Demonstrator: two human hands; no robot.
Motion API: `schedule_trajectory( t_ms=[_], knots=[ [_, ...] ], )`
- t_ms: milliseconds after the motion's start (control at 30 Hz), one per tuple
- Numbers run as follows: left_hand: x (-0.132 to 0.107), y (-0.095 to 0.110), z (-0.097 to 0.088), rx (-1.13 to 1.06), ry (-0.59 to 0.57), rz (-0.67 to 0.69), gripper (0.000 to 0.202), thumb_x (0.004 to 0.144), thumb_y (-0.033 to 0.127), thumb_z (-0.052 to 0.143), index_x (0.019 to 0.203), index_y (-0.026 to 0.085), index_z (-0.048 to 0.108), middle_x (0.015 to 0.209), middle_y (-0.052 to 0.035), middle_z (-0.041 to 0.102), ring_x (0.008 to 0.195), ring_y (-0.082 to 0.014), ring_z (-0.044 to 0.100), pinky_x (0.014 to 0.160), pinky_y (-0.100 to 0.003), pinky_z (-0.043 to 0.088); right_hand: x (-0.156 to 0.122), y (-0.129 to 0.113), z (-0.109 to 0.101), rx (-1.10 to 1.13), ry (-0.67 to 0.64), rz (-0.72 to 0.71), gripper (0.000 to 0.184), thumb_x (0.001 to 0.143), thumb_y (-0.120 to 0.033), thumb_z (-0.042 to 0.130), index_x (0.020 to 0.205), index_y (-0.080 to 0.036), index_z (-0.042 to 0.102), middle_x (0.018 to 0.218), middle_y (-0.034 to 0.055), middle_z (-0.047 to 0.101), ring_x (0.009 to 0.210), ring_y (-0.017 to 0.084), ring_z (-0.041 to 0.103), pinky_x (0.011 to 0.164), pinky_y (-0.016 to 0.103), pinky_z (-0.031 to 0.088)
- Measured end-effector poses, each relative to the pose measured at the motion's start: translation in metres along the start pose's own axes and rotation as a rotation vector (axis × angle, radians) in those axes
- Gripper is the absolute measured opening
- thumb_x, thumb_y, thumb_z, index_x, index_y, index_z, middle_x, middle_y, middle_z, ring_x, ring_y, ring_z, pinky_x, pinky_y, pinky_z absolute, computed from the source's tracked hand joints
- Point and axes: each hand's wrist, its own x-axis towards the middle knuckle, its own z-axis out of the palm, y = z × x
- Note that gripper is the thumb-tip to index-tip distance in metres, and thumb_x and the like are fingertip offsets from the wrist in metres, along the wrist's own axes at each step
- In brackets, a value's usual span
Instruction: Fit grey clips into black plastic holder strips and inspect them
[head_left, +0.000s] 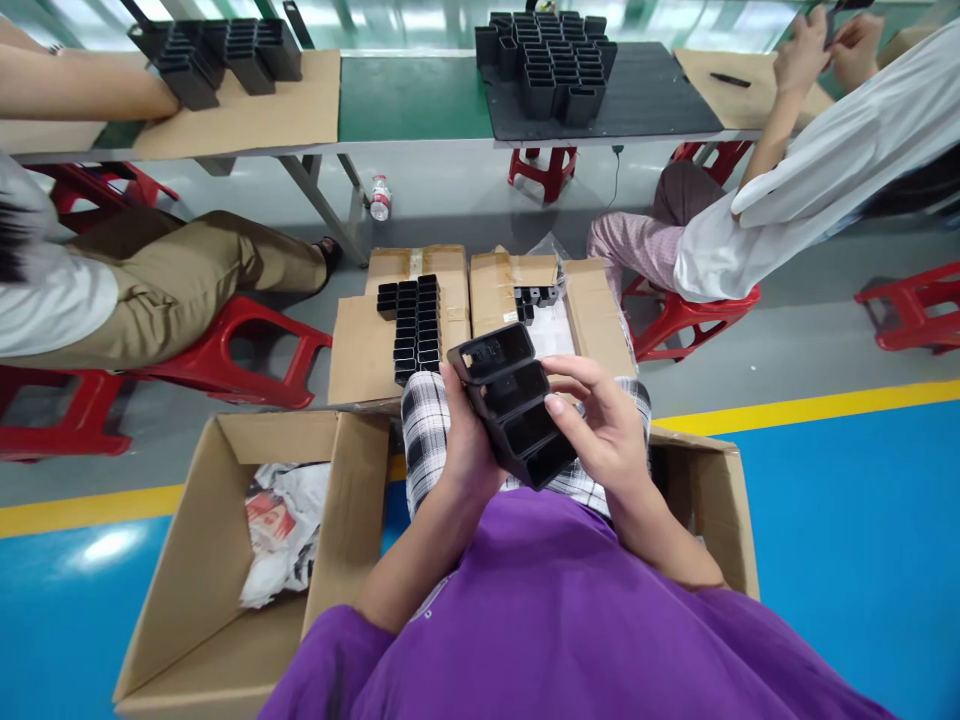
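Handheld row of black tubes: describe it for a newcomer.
Find the purple shirt at the bottom centre. Just above it, between the left hand and right hand, slants a row of black tubes with four open mouths. Unlike the black stacks on the carton and green table, it is held above plaid trousers.

Left thumb (454, 397) extended, right hand (613, 430) curled

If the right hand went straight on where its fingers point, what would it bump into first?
Probably the black rectangular tubes held in the left hand; the right hand is close beside them, though whether it touches is unclear.
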Motion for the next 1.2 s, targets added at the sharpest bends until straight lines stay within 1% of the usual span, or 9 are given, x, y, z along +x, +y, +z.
schedule_trajectory(
  t_ms=[167, 267, 400, 500, 600, 700, 833, 967, 1200],
  knots=[
    [0.003, 0.001, -0.001, -0.035, -0.036, 0.01, 0.074, 0.098, 0.072, 0.027, 0.097, 0.015, 0.073, 0.084, -0.0078, 0.076, 0.1, -0.025, 0.074, 0.097, -0.039, 0.057, 0.001, -0.003, -0.001, 0.077, -0.028, 0.055, 0.031, 0.101, -0.028, 0.057, 0.131, -0.033, 0.064, 0.132, 0.0048, 0.066, 0.118, 0.022, 0.066, 0.098, 0.041, 0.059],
    [0.005, 0.004, -0.002, -0.067, -0.047, -0.01, 0.076, 0.098, 0.074, 0.023, 0.094, 0.016, 0.072, 0.082, -0.0074, 0.074, 0.093, -0.0238, 0.074, 0.093, -0.04, 0.058, -0.003, -0.002, -0.002, 0.113, -0.004, 0.062, 0.03, 0.101, -0.031, 0.057, 0.13, -0.034, 0.065, 0.134, 0.0054, 0.063, 0.126, 0.024, 0.061, 0.1, 0.043, 0.058],
    [0.008, 0.007, -0.004, -0.079, -0.01, 0.057, 0.08, 0.096, 0.077, 0.019, 0.094, 0.019, 0.073, 0.074, -0.0049, 0.071, 0.079, -0.0213, 0.073, 0.084, -0.037, 0.06, -0.013, 0.005, -0.004, 0.084, 0.05, 0.054, 0.029, 0.099, -0.03, 0.06, 0.126, -0.033, 0.066, 0.128, 0.0067, 0.062, 0.119, 0.023, 0.062, 0.094, 0.041, 0.059],
    [0.01, 0.007, -0.002, -0.083, 0.014, 0.141, 0.081, 0.094, 0.08, 0.019, 0.094, 0.02, 0.073, 0.074, -0.0045, 0.072, 0.073, -0.0204, 0.071, 0.08, -0.036, 0.06, -0.02, 0.009, -0.003, 0.041, 0.045, 0.052, 0.029, 0.096, -0.035, 0.064, 0.125, -0.032, 0.065, 0.123, 0.0077, 0.061, 0.115, 0.024, 0.062, 0.088, 0.04, 0.06],
    [0.012, 0.007, 0.001, -0.12, 0.077, 0.233, 0.082, 0.094, 0.079, 0.015, 0.093, 0.022, 0.073, 0.073, -0.0037, 0.072, 0.067, -0.0169, 0.069, 0.08, -0.033, 0.059, -0.023, 0.01, 0.002, -0.005, 0.004, 0.033, 0.045, 0.09, -0.045, 0.071, 0.132, -0.032, 0.059, 0.126, 0.0085, 0.058, 0.116, 0.025, 0.06, 0.087, 0.04, 0.06],
    [0.013, 0.006, 0.003, -0.154, 0.121, 0.282, 0.084, 0.092, 0.081, 0.013, 0.091, 0.022, 0.073, 0.07, -0.0031, 0.071, 0.061, -0.0156, 0.066, 0.078, -0.032, 0.06, -0.024, 0.008, 0.009, -0.057, -0.018, 0.012, 0.064, 0.085, -0.046, 0.076, 0.142, -0.032, 0.049, 0.13, 0.0089, 0.056, 0.118, 0.025, 0.059, 0.086, 0.038, 0.061],
    [0.013, 0.007, 0.002, -0.15, 0.107, 0.313, 0.086, 0.09, 0.084, 0.014, 0.092, 0.022, 0.074, 0.068, -0.0028, 0.07, 0.058, -0.0163, 0.065, 0.074, -0.032, 0.06, -0.025, 0.006, 0.015, -0.083, -0.01, 0.004, 0.069, 0.084, -0.039, 0.079, 0.145, -0.034, 0.045, 0.131, 0.0085, 0.055, 0.12, 0.024, 0.058, 0.088, 0.038, 0.061],
    [0.012, 0.008, 0.002, -0.155, 0.119, 0.31, 0.085, 0.091, 0.083, 0.014, 0.092, 0.023, 0.074, 0.069, -0.0021, 0.069, 0.059, -0.0162, 0.066, 0.075, -0.033, 0.06, -0.024, 0.006, 0.015, -0.057, -0.007, -0.002, 0.071, 0.084, -0.036, 0.08, 0.146, -0.035, 0.045, 0.133, 0.008, 0.055, 0.12, 0.024, 0.058, 0.089, 0.038, 0.061],
    [0.01, 0.01, 0.003, -0.16, 0.143, 0.3, 0.084, 0.092, 0.082, 0.015, 0.092, 0.022, 0.074, 0.069, -0.0018, 0.07, 0.059, -0.0168, 0.066, 0.078, -0.035, 0.06, -0.025, 0.006, 0.015, -0.061, -0.012, 0.017, 0.069, 0.084, -0.037, 0.079, 0.145, -0.035, 0.045, 0.134, 0.0088, 0.055, 0.12, 0.024, 0.059, 0.089, 0.04, 0.063]
  ],
)
